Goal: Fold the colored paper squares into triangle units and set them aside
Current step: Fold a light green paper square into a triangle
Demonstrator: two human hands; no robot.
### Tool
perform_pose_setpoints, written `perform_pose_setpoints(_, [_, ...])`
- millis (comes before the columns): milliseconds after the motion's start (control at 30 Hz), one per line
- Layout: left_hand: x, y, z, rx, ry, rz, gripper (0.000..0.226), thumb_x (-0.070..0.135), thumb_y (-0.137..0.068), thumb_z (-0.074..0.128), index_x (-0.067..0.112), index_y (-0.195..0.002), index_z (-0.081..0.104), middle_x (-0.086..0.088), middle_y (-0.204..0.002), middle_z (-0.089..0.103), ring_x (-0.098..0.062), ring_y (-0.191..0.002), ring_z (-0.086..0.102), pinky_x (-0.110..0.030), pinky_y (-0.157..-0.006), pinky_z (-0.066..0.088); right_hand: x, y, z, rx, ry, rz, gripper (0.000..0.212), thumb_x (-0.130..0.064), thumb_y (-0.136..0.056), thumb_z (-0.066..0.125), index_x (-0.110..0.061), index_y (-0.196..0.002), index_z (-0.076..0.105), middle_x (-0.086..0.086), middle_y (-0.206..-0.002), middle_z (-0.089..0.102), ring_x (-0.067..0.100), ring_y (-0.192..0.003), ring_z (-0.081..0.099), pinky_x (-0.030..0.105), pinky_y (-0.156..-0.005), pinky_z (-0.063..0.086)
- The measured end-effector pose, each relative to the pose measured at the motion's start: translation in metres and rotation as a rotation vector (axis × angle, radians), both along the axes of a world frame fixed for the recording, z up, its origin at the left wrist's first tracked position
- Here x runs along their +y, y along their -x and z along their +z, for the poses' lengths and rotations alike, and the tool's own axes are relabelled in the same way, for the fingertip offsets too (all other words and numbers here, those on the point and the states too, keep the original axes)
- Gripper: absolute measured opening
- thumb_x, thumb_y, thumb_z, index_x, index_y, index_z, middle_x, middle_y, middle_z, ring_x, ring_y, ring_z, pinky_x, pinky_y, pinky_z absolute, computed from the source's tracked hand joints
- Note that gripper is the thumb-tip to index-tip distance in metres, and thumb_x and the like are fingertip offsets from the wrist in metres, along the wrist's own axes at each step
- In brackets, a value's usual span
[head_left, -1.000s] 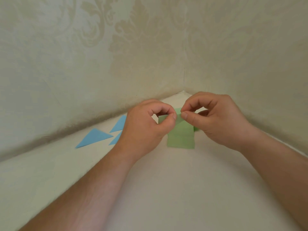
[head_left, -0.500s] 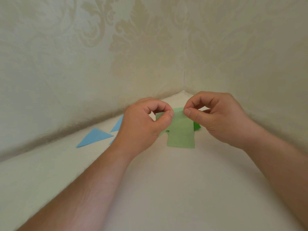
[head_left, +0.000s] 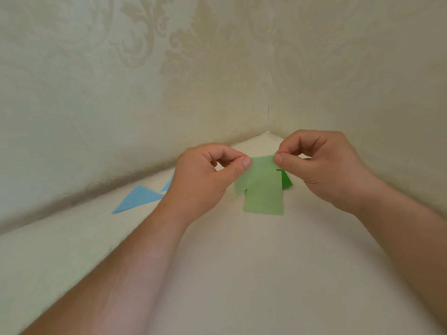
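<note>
At mid-frame our left hand (head_left: pixel 205 180) and right hand (head_left: pixel 324 165) each pinch an upper corner of the light green paper (head_left: pixel 262 175), lifted above a green stack (head_left: pixel 264 201) on the tabletop (head_left: pixel 242 274); blue triangles (head_left: pixel 137 198) lie left, beside the wall (head_left: pixel 96 93).

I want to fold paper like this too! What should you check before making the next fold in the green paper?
1. Left hand pinches a top corner of the light green sheet: ok.
2. Right hand pinches the other top corner: ok.
3. Sheet lifted off the light green stack: ok.
4. Only one sheet picked up: cannot tell.
5. Blue triangles lie off to the left, out of the way: ok.
6. Dark green paper behind stays put: ok.
</note>
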State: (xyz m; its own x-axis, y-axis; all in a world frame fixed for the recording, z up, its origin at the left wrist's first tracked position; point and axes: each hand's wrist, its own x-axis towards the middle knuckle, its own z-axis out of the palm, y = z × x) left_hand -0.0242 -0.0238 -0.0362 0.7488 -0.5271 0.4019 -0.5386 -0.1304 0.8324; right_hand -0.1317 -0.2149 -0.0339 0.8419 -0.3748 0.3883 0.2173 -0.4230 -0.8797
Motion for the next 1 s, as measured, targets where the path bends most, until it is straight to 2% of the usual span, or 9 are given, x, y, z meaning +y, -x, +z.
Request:
perform_pose_setpoints(167, [0.001, 0.001, 0.002, 0.012, 0.006, -0.013, 0.006, 0.028, -0.088, 0.081, 0.029, -0.082, 0.080, 0.022, -0.069, 0.069, 0.004, -0.062, 0.053, -0.045, -0.066, 0.051, -0.002, 0.000, 0.001, -0.018, -0.023, -0.016, 0.021, -0.006, -0.088, 0.076, -0.019, -0.072, 0.072, -0.003, -0.076, 0.072, 0.009, -0.073, 0.063, 0.022, -0.069, 0.049])
perform_pose_setpoints(300, [0.001, -0.002, 0.001, 0.041, 0.018, -0.004, 0.009, 0.028, -0.090, 0.079, 0.029, -0.081, 0.078, 0.023, -0.055, 0.059, 0.002, -0.053, 0.047, -0.039, -0.061, 0.046, -0.001, 0.000, 0.002, -0.036, -0.051, -0.019, 0.018, -0.004, -0.088, 0.075, -0.015, -0.074, 0.072, -0.003, -0.074, 0.071, 0.010, -0.072, 0.062, 0.022, -0.070, 0.050])
perform_pose_setpoints(433, [0.000, -0.006, -0.001, 0.106, 0.046, -0.023, 0.010, 0.029, -0.090, 0.078, 0.030, -0.080, 0.080, 0.019, -0.067, 0.068, -0.007, -0.060, 0.049, -0.033, -0.058, 0.047, -0.001, -0.001, 0.001, -0.035, -0.079, -0.010, 0.021, -0.003, -0.088, 0.075, -0.017, -0.073, 0.072, -0.001, -0.075, 0.071, 0.013, -0.073, 0.062, 0.029, -0.073, 0.049])
perform_pose_setpoints(500, [-0.001, -0.009, -0.002, 0.135, 0.076, -0.042, 0.008, 0.027, -0.093, 0.075, 0.026, -0.088, 0.081, 0.014, -0.080, 0.076, -0.003, -0.073, 0.061, -0.027, -0.071, 0.052, -0.003, 0.000, 0.002, -0.042, -0.106, -0.013, 0.022, -0.002, -0.089, 0.075, -0.017, -0.073, 0.072, 0.001, -0.074, 0.070, 0.015, -0.073, 0.061, 0.032, -0.074, 0.048])
perform_pose_setpoints(567, [-0.001, -0.010, -0.003, 0.134, 0.077, -0.041, 0.009, 0.027, -0.095, 0.073, 0.023, -0.092, 0.081, 0.011, -0.084, 0.077, -0.003, -0.078, 0.062, -0.023, -0.079, 0.051, -0.003, 0.000, 0.003, -0.043, -0.116, -0.020, 0.021, -0.002, -0.089, 0.074, -0.015, -0.073, 0.072, 0.000, -0.073, 0.069, 0.014, -0.072, 0.059, 0.031, -0.072, 0.047])
perform_pose_setpoints(667, [-0.002, -0.011, -0.003, 0.104, 0.060, -0.025, 0.012, 0.025, -0.096, 0.072, 0.022, -0.087, 0.078, 0.016, -0.076, 0.072, 0.000, -0.069, 0.056, -0.016, -0.071, 0.046, 0.000, 0.000, 0.003, -0.019, -0.146, -0.016, 0.021, -0.001, -0.089, 0.073, -0.014, -0.073, 0.071, -0.004, -0.067, 0.066, 0.011, -0.066, 0.055, 0.028, -0.067, 0.044])
perform_pose_setpoints(800, [-0.004, -0.009, -0.004, 0.119, 0.070, -0.026, 0.017, 0.025, -0.100, 0.067, 0.026, -0.085, 0.075, 0.022, -0.070, 0.066, 0.001, -0.067, 0.053, -0.015, -0.067, 0.045, 0.002, -0.004, 0.001, 0.013, -0.211, -0.018, 0.026, -0.003, -0.089, 0.072, -0.018, -0.068, 0.072, 0.007, -0.073, 0.064, 0.022, -0.073, 0.054, 0.040, -0.073, 0.044])
perform_pose_setpoints(867, [-0.005, -0.006, -0.005, 0.160, 0.083, -0.037, 0.017, 0.027, -0.102, 0.062, 0.025, -0.089, 0.074, 0.022, -0.070, 0.066, 0.004, -0.067, 0.055, -0.012, -0.061, 0.045, 0.003, -0.005, 0.001, 0.016, -0.259, -0.027, 0.030, -0.001, -0.090, 0.070, -0.018, -0.065, 0.071, 0.007, -0.073, 0.065, 0.022, -0.075, 0.057, 0.040, -0.076, 0.048])
perform_pose_setpoints(1000, [-0.008, -0.004, -0.007, 0.241, 0.159, -0.101, 0.013, 0.021, -0.098, 0.067, 0.014, -0.107, 0.074, 0.015, -0.086, 0.074, 0.003, -0.076, 0.064, -0.010, -0.064, 0.046, 0.002, -0.004, 0.004, 0.015, -0.329, -0.027, 0.032, -0.003, -0.091, 0.068, -0.020, -0.064, 0.069, 0.002, -0.075, 0.069, 0.016, -0.076, 0.064, 0.036, -0.078, 0.052])
